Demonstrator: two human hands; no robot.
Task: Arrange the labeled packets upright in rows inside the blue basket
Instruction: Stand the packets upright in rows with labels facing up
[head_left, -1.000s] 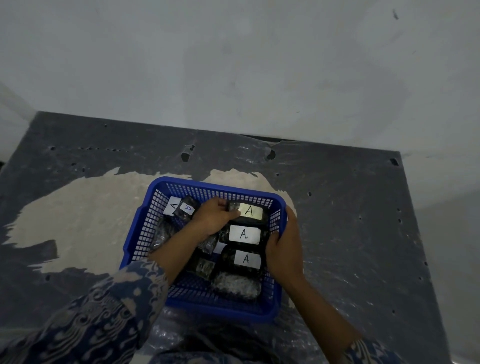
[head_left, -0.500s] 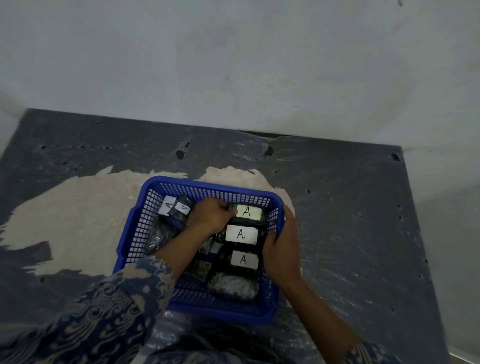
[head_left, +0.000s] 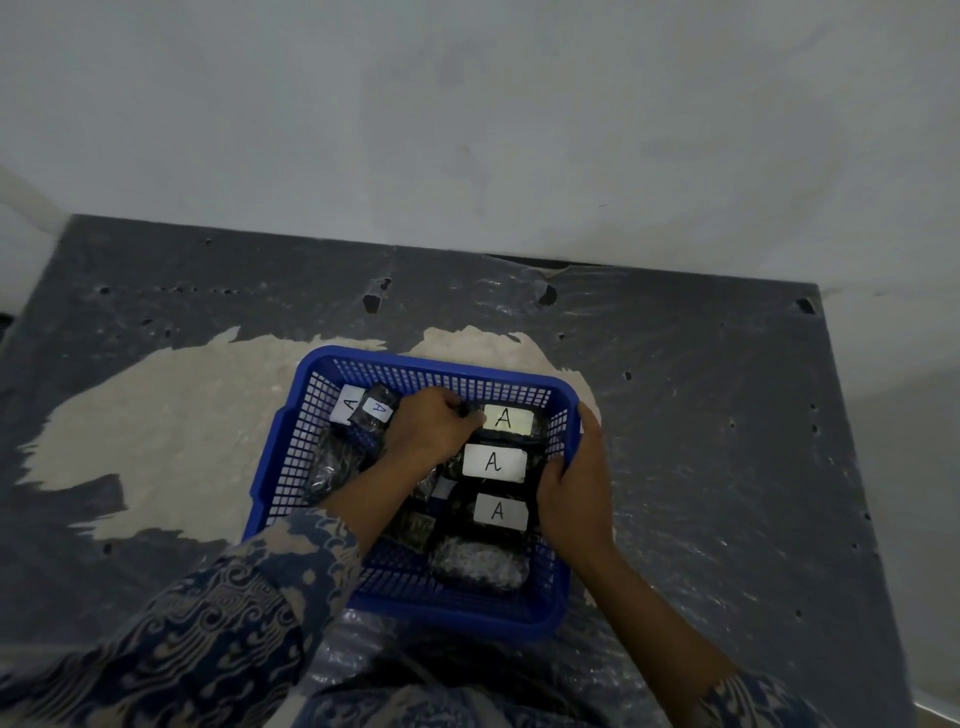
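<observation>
Far packet (head_left: 506, 419) is pinched by left hand (head_left: 428, 431); basket (head_left: 311, 415) rim is gripped by right hand (head_left: 574, 488).

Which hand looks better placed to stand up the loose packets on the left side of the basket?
Probably the left hand: it is already inside the blue basket, beside the tilted packets in the far left corner. The right hand is on the basket's right wall, next to the row of labelled packets.
</observation>
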